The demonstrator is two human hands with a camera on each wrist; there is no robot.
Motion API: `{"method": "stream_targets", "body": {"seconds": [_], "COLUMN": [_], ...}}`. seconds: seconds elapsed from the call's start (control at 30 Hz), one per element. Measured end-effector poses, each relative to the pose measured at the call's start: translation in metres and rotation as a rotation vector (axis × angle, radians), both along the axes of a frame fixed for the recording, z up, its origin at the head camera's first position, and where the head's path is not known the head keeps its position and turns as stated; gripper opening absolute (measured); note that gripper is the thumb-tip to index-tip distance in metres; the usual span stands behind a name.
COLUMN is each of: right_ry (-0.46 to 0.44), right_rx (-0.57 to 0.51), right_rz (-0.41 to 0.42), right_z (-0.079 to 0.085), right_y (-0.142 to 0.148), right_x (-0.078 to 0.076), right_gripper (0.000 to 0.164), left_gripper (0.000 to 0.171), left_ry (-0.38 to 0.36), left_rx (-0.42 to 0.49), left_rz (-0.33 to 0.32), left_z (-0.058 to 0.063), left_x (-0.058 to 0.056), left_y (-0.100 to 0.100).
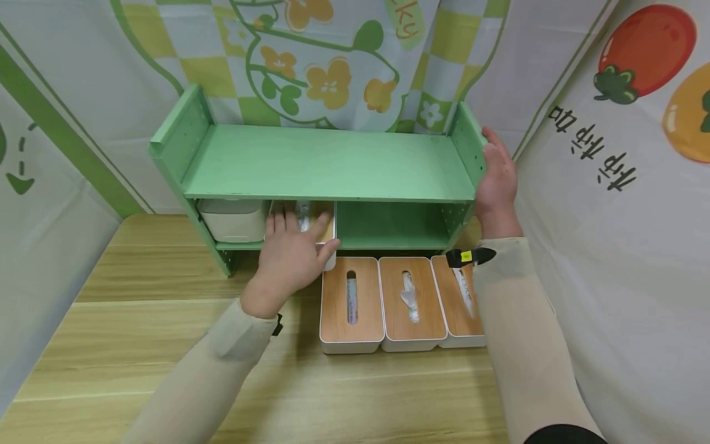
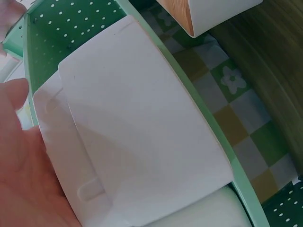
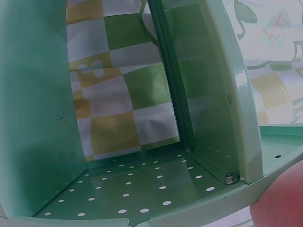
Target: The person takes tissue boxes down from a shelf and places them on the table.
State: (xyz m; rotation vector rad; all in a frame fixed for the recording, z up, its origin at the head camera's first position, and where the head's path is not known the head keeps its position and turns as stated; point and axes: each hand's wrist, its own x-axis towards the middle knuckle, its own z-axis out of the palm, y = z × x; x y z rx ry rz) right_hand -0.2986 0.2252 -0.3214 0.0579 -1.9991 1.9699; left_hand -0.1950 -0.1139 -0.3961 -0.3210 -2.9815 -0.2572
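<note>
My left hand (image 1: pixel 291 250) lies with fingers outstretched over the wood-look lid of a white tissue box (image 1: pixel 328 259) in the lower tier of a green two-tier shelf (image 1: pixel 333 163). That box's front end sticks out past the shelf edge; its plain white outside (image 2: pixel 147 113) fills the left wrist view, with part of the hand beside it. Against the outer face of the shelf's right side panel (image 1: pixel 468 145) rests my right hand (image 1: pixel 497 182), fingers extended upward. Only a bit of that hand shows in the right wrist view.
A lidded off-white bin (image 1: pixel 232 222) stands left of the tissue box in the lower tier. Before the shelf, three tissue boxes (image 1: pixel 352 333) with wood-look lids line up on the wooden table (image 1: pixel 166 345); the right forearm partly covers the rightmost. Printed cloth walls (image 1: pixel 604 246) surround the table.
</note>
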Motion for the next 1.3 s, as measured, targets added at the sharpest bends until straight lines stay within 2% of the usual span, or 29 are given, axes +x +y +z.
{"method": "stream_targets", "body": {"seconds": [0.23, 0.33, 0.47, 0.57, 0.67, 0.8, 0.9, 1.0, 1.07, 1.1, 1.3], "right_ry": [-0.008, -0.009, -0.006, -0.009, -0.017, -0.022, -0.021, -0.019, -0.019, -0.016, -0.013], "right_rx": [-0.002, 0.001, -0.029, -0.033, -0.030, -0.033, -0.012, -0.010, -0.015, -0.026, -0.009], "right_rz": [-0.007, -0.007, 0.002, 0.005, 0.004, 0.007, 0.002, 0.003, 0.002, 0.007, 0.005], "right_z": [0.001, 0.002, 0.003, 0.003, 0.003, 0.002, 0.002, 0.001, 0.001, 0.001, 0.001], "right_y": [0.000, -0.001, -0.001, -0.002, -0.002, -0.001, 0.000, 0.000, 0.000, 0.000, -0.001], "right_x": [0.001, 0.001, 0.001, 0.001, 0.001, 0.001, 0.001, 0.000, 0.000, 0.000, 0.001], "right_gripper": [0.043, 0.043, 0.043, 0.043, 0.043, 0.043, 0.043, 0.045, 0.044, 0.044, 0.044], "left_gripper": [0.072, 0.072, 0.073, 0.073, 0.074, 0.081, 0.083, 0.083, 0.081, 0.080, 0.061], "left_ry": [0.086, 0.114, 0.091, 0.028, -0.054, -0.215, -0.370, -0.478, -0.503, -0.502, -0.501], "left_rx": [0.127, 0.225, 0.405, 0.551, 0.671, 0.806, 1.052, 1.330, 1.448, 1.475, 1.561], "left_rz": [0.046, 0.093, 0.176, 0.214, 0.218, 0.239, 0.230, 0.208, 0.193, 0.191, 0.215], "left_z": [-0.004, -0.008, -0.015, -0.020, -0.024, -0.030, -0.035, -0.039, -0.041, -0.042, -0.042], "left_x": [0.009, 0.013, 0.017, 0.018, 0.018, 0.018, 0.016, 0.014, 0.014, 0.014, 0.021], "left_y": [-0.012, -0.020, -0.030, -0.039, -0.048, -0.055, -0.056, -0.056, -0.057, -0.057, -0.058]}}
